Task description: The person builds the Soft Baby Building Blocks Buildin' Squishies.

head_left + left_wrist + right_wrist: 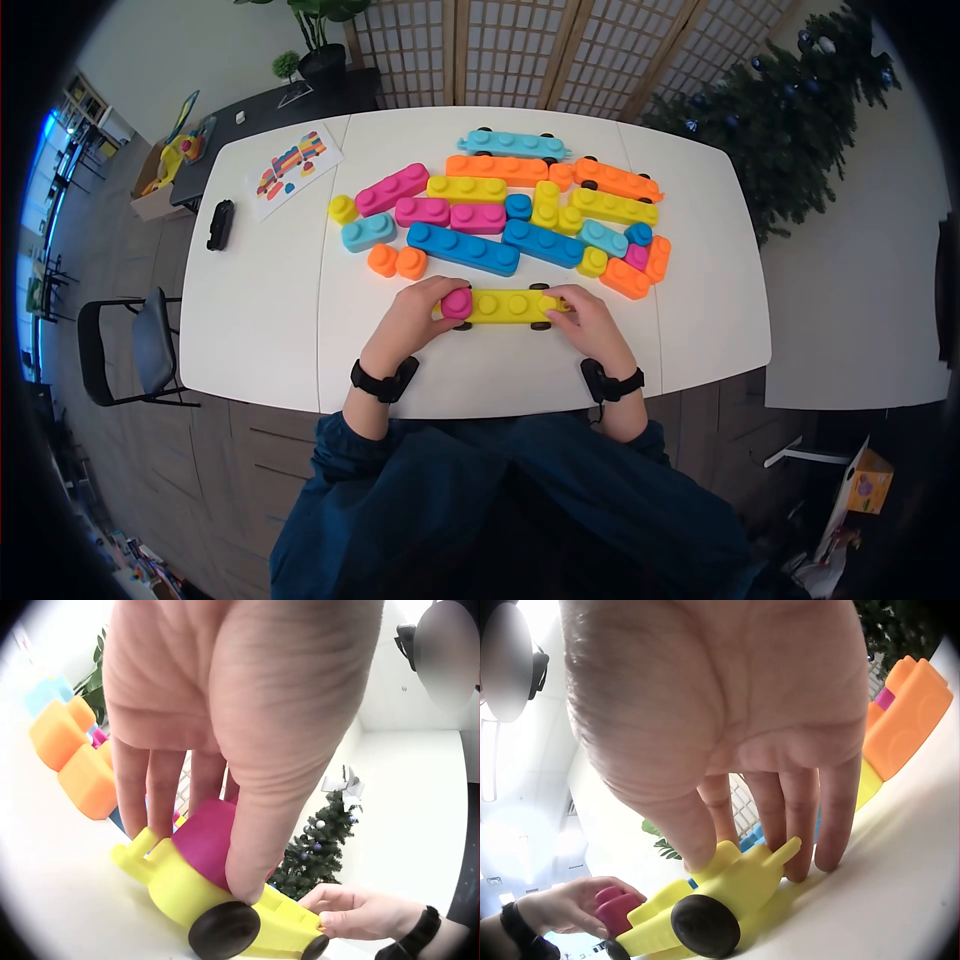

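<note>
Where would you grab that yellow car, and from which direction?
I'd probably pinch the yellow car from above, across the long sides of its middle: the body is long and narrow, the wheels sit near its ends, and the pink block occupies the left end.

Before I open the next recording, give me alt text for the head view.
A person's left hand pinches a pink block on one end of a yellow wheeled base, while the right hand grips the other end. More colourful blocks lie beyond on the white table.
</note>
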